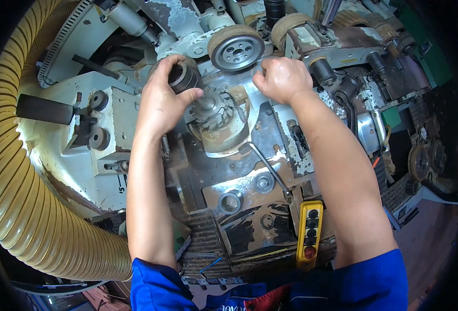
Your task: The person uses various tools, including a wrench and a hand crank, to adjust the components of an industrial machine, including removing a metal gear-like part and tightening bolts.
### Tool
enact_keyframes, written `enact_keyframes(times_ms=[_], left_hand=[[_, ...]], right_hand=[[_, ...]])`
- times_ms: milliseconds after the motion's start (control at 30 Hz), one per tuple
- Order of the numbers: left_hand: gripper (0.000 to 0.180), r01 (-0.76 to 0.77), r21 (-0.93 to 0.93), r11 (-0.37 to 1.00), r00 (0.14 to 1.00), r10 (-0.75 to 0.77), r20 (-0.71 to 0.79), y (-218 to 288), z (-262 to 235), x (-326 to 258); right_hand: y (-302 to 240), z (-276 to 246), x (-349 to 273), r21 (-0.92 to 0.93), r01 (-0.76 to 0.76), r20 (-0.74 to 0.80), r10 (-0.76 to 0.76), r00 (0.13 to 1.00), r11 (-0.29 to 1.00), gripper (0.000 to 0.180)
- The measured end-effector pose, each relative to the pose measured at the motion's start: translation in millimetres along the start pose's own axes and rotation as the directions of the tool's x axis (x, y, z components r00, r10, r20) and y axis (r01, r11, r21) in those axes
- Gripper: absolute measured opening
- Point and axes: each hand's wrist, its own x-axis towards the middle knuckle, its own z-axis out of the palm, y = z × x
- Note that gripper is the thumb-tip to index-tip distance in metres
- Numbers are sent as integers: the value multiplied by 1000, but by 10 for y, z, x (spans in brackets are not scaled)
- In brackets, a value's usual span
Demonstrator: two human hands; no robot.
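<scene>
My left hand is wrapped round a dark, ringed metal sleeve, with the thumb on its near side and the fingers over the far side. Just right of and below the sleeve, a toothed metal cutter head sits on a spindle in a round recess of the machine table. My right hand is closed in a fist above the table, right of a tan-rimmed feed wheel. Whatever it holds, if anything, is hidden by the fingers.
A wrench lies across the table near a metal ring and a flanged round piece. A yellow push-button box stands at the front edge. A ribbed yellow hose curves down the left side.
</scene>
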Motion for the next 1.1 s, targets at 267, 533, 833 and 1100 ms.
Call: enact_keyframes(times_ms=[267,533,833,1100], left_hand=[[72,30,28,999,995,-32,92,-66,24,30],[69,44,-122,992,999,-47,-24,-152,73,-39],[67,94,-84,992,991,-86,99,217,11,-1118],[74,179,119,977,973,-193,125,-470,553,-2066]], right_hand=[[27,91,10,8,22,-72,-22,997,1000,37],[-20,25,24,-5,-1,16,1,1000,1000,40],[144,70,27,-141,59,-60,-68,996,988,41],[-105,-3,-7,-26,42,-99,-44,994,999,41]])
